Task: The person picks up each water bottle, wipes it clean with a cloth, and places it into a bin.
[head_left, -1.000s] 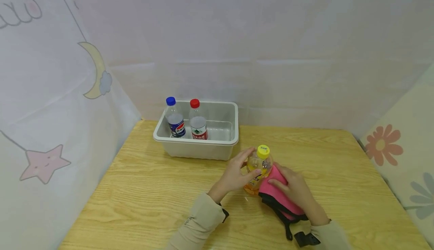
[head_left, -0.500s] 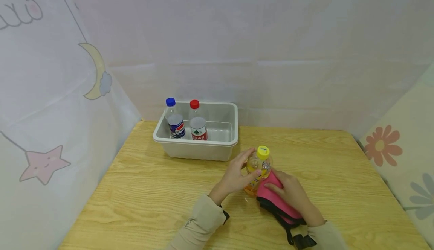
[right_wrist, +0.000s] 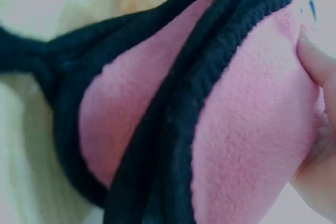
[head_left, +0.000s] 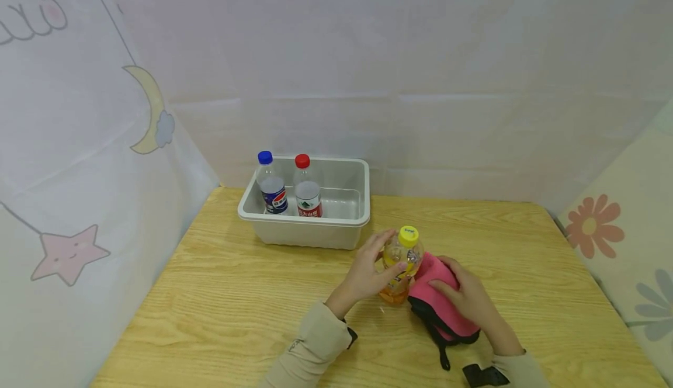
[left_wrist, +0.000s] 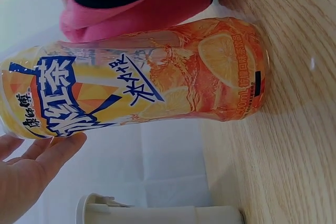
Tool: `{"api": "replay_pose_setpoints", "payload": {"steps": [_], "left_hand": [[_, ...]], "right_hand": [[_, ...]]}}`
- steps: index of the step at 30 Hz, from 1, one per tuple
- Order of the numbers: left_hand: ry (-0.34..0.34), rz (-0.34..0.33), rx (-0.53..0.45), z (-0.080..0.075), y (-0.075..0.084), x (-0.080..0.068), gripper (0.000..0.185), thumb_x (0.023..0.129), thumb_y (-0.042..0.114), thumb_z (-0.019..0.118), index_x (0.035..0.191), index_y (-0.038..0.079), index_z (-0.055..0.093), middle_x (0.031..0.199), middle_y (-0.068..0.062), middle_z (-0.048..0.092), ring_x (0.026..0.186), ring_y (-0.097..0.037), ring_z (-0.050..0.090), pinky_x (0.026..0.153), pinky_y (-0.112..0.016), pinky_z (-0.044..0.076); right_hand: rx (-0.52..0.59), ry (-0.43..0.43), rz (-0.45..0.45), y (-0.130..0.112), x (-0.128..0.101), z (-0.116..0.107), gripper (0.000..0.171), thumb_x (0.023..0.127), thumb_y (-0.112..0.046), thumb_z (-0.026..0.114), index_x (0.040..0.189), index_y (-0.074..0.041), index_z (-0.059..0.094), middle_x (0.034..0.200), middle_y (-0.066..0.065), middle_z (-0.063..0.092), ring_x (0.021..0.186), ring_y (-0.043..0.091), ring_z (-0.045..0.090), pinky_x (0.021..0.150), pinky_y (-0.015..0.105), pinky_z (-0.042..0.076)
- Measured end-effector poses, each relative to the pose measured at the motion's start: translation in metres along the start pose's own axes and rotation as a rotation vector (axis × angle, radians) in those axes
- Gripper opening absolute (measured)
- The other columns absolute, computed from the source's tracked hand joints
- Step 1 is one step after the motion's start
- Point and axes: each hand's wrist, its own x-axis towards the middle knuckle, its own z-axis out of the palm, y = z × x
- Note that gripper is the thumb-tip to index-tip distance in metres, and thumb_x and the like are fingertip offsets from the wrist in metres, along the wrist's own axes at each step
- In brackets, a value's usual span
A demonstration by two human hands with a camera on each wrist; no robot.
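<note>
A clear plastic iced tea bottle with a yellow cap stands upright on the table. My left hand grips its upper part, thumb in front. In the left wrist view the bottle shows an orange and yellow label, with fingertips of the left hand against its shoulder. My right hand holds a folded pink cloth with black edging and a loop, against or just beside the bottle's right side. Close up in the right wrist view, the fleecy cloth hides most of the right hand.
Behind and left of the hands stands a pale grey tub. Inside it are a blue-capped bottle and a red-capped bottle. A printed white curtain encloses the wooden table at the back and sides.
The right hand shifts the cloth slightly left and down along the bottle, then back to the right and up. My left hand and the bottle stay almost still.
</note>
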Motion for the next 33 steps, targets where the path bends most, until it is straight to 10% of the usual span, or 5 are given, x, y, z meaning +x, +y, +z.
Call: {"api": "replay_pose_setpoints", "payload": {"steps": [16,33], "left_hand": [[-0.005,0.003,-0.001,0.0,0.002,-0.001,0.059,0.087,0.023,0.062,0.137,0.005,0.037,0.133,-0.009,0.042,0.117,-0.021,0.045,0.089,-0.029,0.045],[-0.033,-0.02,-0.031,-0.001,0.003,0.001,0.061,0.086,0.021,0.064,0.138,0.004,0.036,0.13,-0.013,0.044,0.115,-0.027,0.046,0.089,-0.028,0.046]], "right_hand": [[0.335,0.299,-0.19,-0.047,0.014,-0.02,0.049,0.071,0.028,0.054,0.117,0.017,0.045,0.11,-0.019,0.051,0.087,-0.005,0.051,0.072,0.006,0.042],[0.42,0.28,-0.192,-0.06,0.011,-0.002,0.045,0.076,0.026,0.051,0.119,0.019,0.041,0.101,-0.014,0.054,0.078,-0.003,0.053,0.064,0.009,0.046]]}}
